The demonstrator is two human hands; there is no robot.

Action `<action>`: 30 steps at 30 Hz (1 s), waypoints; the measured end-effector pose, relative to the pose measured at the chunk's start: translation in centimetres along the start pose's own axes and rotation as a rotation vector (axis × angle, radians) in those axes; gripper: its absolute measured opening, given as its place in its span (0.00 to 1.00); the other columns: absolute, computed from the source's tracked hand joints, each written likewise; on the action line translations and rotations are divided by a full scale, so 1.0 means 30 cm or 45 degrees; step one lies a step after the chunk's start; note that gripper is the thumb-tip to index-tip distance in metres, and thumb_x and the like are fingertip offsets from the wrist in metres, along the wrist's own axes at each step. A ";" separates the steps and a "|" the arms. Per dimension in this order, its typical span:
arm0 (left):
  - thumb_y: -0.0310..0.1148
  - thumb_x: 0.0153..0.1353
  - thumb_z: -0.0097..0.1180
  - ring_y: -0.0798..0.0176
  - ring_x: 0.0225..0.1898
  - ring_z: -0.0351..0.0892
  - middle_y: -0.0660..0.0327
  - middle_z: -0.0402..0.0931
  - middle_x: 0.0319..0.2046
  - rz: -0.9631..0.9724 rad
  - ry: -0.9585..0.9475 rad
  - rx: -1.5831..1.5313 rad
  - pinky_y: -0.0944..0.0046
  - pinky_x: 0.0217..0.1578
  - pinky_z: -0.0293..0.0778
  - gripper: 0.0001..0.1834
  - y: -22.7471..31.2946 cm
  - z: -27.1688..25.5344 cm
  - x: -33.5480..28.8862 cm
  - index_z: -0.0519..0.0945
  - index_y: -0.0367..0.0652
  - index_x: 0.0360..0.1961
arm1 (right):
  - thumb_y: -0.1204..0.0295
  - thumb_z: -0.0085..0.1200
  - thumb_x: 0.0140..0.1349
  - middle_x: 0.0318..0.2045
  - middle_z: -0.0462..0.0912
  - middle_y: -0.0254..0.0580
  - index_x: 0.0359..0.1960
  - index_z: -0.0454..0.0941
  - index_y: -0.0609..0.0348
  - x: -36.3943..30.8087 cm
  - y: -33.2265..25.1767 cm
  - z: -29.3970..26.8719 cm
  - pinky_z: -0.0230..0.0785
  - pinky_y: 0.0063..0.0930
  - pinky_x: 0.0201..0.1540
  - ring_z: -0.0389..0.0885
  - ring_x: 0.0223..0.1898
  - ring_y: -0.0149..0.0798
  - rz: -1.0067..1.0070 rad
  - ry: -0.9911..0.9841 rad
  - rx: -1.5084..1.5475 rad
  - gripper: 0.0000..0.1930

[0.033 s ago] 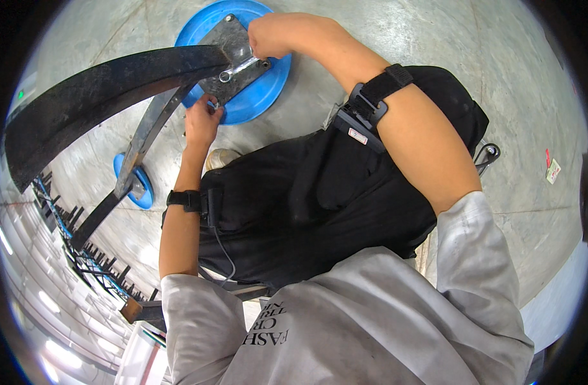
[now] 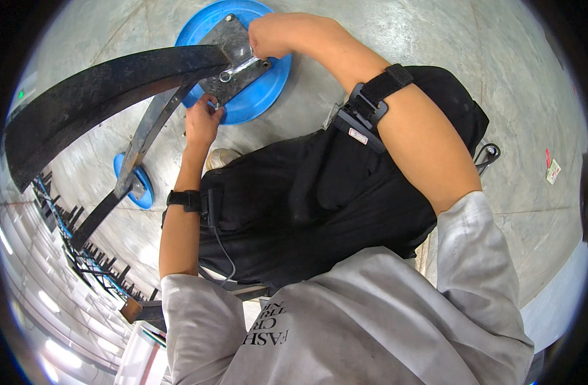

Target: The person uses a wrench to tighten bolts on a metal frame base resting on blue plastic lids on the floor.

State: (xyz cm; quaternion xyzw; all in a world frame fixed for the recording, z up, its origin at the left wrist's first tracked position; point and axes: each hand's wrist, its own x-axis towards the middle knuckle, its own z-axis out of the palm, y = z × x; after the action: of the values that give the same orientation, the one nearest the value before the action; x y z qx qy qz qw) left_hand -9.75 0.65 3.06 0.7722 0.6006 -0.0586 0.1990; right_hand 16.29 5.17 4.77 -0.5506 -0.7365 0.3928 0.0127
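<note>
A blue round disc (image 2: 259, 102) lies on the floor at the top, with a dark metal plate (image 2: 214, 85) on it. Bolts show at the plate's corners. From the plate a curved black metal beam (image 2: 114, 80) runs left. My right hand (image 2: 271, 35) is closed around one end of a silver wrench (image 2: 244, 66), whose ring end rests over the plate. At the plate's near corner, my left hand (image 2: 203, 122) pinches a small shiny bolt (image 2: 216, 104) between thumb and fingers. Its lower part is hidden.
A second metal bar (image 2: 146, 131) slants down to a smaller blue disc (image 2: 140, 190) at left. My shoe (image 2: 222, 158) is close to my left forearm. A coiled black strap (image 2: 490, 153) and a red-and-white tag (image 2: 553, 170) lie at right. Rows of dark frames (image 2: 101, 263) stand at lower left.
</note>
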 end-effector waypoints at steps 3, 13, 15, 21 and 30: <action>0.30 0.45 0.62 0.53 0.25 0.78 0.53 0.76 0.20 -0.066 -0.015 -0.059 0.57 0.29 0.71 0.13 0.005 -0.007 -0.008 0.74 0.38 0.32 | 0.69 0.51 0.47 0.17 0.79 0.41 0.25 0.80 0.57 0.001 -0.003 -0.001 0.68 0.33 0.24 0.78 0.20 0.38 -0.014 0.018 0.015 0.08; 0.24 0.41 0.59 0.63 0.25 0.77 0.58 0.78 0.23 -0.364 0.162 -0.211 0.66 0.29 0.72 0.11 -0.257 -0.041 -0.063 0.78 0.35 0.29 | 0.67 0.48 0.51 0.15 0.77 0.41 0.25 0.79 0.59 -0.035 0.020 -0.030 0.66 0.30 0.23 0.75 0.18 0.35 -0.145 -0.110 0.026 0.10; 0.23 0.42 0.59 0.65 0.23 0.76 0.60 0.77 0.23 -0.713 0.158 -0.913 0.69 0.27 0.72 0.09 -0.313 -0.043 -0.082 0.78 0.34 0.28 | 0.67 0.49 0.51 0.15 0.76 0.40 0.25 0.79 0.59 -0.048 0.018 -0.036 0.66 0.30 0.23 0.75 0.18 0.35 -0.132 -0.130 0.057 0.10; 0.24 0.46 0.59 0.68 0.24 0.76 0.60 0.77 0.23 -0.891 0.263 -1.295 0.71 0.27 0.74 0.06 -0.369 -0.014 -0.092 0.78 0.33 0.27 | 0.67 0.49 0.53 0.17 0.76 0.40 0.28 0.80 0.59 -0.054 0.028 -0.027 0.66 0.29 0.27 0.74 0.21 0.34 -0.077 -0.156 0.154 0.10; 0.39 0.39 0.60 0.67 0.25 0.80 0.63 0.81 0.23 -0.798 0.284 -0.477 0.67 0.33 0.74 0.10 -0.549 0.081 -0.018 0.84 0.48 0.24 | 0.69 0.49 0.54 0.18 0.77 0.43 0.32 0.80 0.61 -0.065 0.016 -0.052 0.67 0.29 0.29 0.75 0.22 0.34 -0.064 -0.152 0.186 0.10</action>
State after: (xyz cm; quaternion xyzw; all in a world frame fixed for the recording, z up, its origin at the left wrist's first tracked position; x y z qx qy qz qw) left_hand -25.19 2.51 -2.89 0.5029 0.8260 0.0784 0.2424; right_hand 18.15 4.49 6.39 -0.5050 -0.7189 0.4772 0.0188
